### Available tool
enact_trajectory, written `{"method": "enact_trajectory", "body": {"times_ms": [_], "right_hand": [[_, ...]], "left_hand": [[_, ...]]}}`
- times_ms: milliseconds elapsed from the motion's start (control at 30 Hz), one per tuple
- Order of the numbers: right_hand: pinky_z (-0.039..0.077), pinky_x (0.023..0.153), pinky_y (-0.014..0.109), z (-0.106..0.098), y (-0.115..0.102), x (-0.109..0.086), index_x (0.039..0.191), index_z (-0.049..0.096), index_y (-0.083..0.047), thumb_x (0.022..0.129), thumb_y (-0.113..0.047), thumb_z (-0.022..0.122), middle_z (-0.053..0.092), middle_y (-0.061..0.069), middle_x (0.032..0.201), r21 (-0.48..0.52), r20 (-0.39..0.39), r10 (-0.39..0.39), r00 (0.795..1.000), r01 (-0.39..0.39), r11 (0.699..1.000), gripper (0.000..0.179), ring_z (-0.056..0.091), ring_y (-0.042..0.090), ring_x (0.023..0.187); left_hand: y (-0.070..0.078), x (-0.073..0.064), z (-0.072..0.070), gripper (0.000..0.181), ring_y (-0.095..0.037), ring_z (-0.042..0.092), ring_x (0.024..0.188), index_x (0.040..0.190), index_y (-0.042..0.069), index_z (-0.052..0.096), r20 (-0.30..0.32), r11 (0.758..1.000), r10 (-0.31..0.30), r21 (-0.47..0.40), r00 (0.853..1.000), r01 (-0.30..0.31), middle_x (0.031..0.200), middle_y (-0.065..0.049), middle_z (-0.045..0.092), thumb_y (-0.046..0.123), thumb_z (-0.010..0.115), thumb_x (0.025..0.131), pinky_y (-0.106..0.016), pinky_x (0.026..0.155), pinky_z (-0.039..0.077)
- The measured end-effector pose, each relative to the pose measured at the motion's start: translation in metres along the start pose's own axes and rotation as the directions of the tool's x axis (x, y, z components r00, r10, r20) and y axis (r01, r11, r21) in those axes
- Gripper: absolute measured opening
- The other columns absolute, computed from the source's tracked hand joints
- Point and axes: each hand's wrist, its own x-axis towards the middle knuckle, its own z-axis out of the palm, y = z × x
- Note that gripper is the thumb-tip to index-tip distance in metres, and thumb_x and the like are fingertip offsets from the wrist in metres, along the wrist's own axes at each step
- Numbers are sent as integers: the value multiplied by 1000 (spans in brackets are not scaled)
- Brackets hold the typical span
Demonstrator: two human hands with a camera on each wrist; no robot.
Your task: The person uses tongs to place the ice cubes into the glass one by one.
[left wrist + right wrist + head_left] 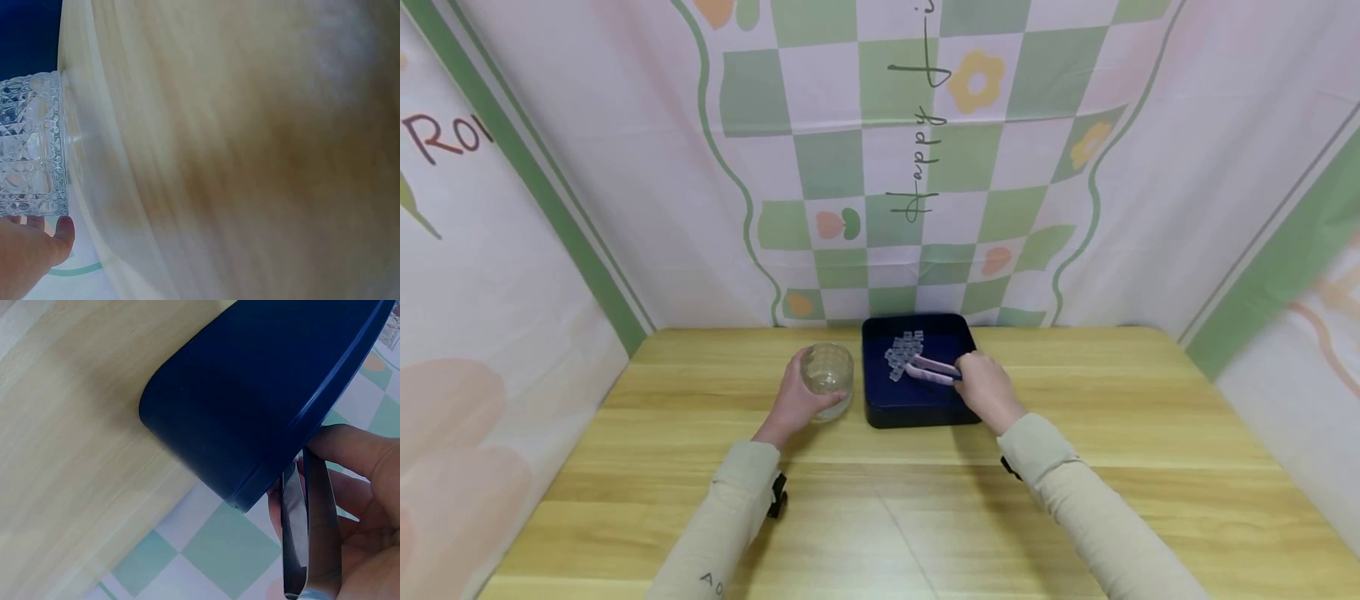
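Observation:
My left hand curls round a clear glass standing on the table left of a dark blue tray. In the left wrist view, the glass has a cut pattern, with the fingers right at its side. A pair of tongs with pale pink arms is in my right hand, which grips it over the tray's right rim. Its tips reach the pile of small clear cubes in the tray. The right wrist view shows the metal handle of the tongs between thumb and fingers.
The dark blue tray has raised walls and sits near the back edge of the wooden table. Behind it hangs a green and white checked cloth; more printed cloth hangs at both sides.

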Motion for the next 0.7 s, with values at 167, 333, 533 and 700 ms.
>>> {"method": "enact_trajectory", "body": {"times_ms": [167, 333, 533, 700], "right_hand": [[53, 64, 43, 0, 0, 0, 80, 68, 1, 81, -4, 70, 65, 16, 79, 7, 5, 1, 1000, -1, 1000, 5, 64, 31, 75], [54, 65, 43, 0, -1, 1, 81, 69, 1, 82, -4, 69, 66, 16, 81, 8, 18, 8, 1000, -8, 1000, 5, 64, 31, 76], [54, 64, 42, -1, -2, 1, 80, 68, 0, 81, -3, 69, 67, 15, 81, 8, 29, 9, 1000, -9, 1000, 4, 64, 30, 75], [53, 62, 42, -1, -1, 1, 77, 67, 0, 80, -2, 68, 67, 15, 80, 2, 29, 1, 1000, -2, 1000, 4, 63, 29, 73]], "left_hand": [[-1, 1, 1, 100, -40, 39, 133, 147, 4, 24, -8, 1000, 7, 2, 1000, -7, 146, -22, 35, 20, 84, 69, -57, 110, 36], [-1, 1, 0, 99, -40, 39, 134, 147, 4, 24, -11, 1000, 3, 9, 1000, -3, 146, -22, 35, 20, 84, 70, -57, 110, 36], [-1, 1, 0, 101, -40, 38, 134, 147, 5, 23, -12, 1000, -7, 4, 1000, 7, 146, -21, 35, 20, 84, 69, -57, 110, 35], [-2, 0, 0, 101, -39, 38, 134, 147, 6, 23, -6, 1000, -13, -7, 1000, 13, 146, -20, 35, 20, 85, 69, -56, 111, 35]]}}
